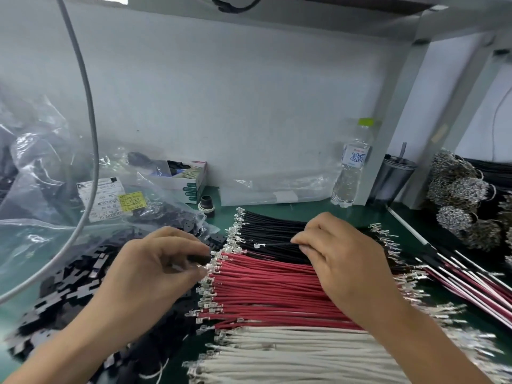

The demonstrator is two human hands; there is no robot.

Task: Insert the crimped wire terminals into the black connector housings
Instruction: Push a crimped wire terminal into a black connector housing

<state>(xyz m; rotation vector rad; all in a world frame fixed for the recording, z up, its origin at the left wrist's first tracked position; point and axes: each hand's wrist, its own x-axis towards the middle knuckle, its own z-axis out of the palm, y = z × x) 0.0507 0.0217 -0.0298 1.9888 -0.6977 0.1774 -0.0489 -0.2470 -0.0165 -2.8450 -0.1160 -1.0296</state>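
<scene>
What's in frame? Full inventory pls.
black wires: many, black, far row on mat
red wires: many, red, middle row
white wires: many, white, near row
connector housings: pile, black, left of wires
plastic bag: one, clear, labelled, far left
water bottle: one, clear, green cap, by wall
tumbler: one, dark, right of bottle
cardboard box: one, white and green, by wall
left hand: grips a black housing
right hand: pinches one black wire

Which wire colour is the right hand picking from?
Black wires, the farthest row. The right hand pinches one black wire lifted above the row.
</scene>
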